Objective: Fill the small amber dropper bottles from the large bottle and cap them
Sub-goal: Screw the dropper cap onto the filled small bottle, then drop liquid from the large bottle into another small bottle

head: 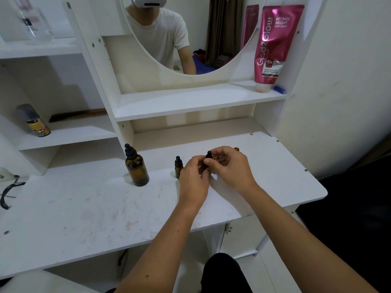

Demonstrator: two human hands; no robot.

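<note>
both hands meet over the middle of the white counter [88,210], a little toward 1 o'clock from its centre. the left hand [193,178] curls its fingers around the body of a small amber dropper bottle, which is almost wholly hidden inside the grasp. the right hand [230,168] pinches that bottle's black dropper cap [209,155] between thumb and fingertips; the rubber bulb pokes up between the two hands. whether the cap is fully seated cannot be told.

just beside the left hand, at its 9 o'clock, a second small amber dropper bottle [178,167] stands upright on the counter with its black dropper cap on, partly covered by the knuckles. farther out at 9 o'clock, well apart from the hands, the large amber bottle [136,168] stands upright, also wearing a black dropper cap. behind the right hand at 1 o'clock the rim of another amber bottle [236,149] peeks out; little more of it shows.

on the shelf under the round mirror [190,34], at 1 o'clock, a pink body serum tube [275,43] stands on its cap. on the left-side shelf at 10 o'clock sit a small yellow-labelled can [35,121] with a dark cap and a dark comb [78,115] lying flat behind it.
</note>
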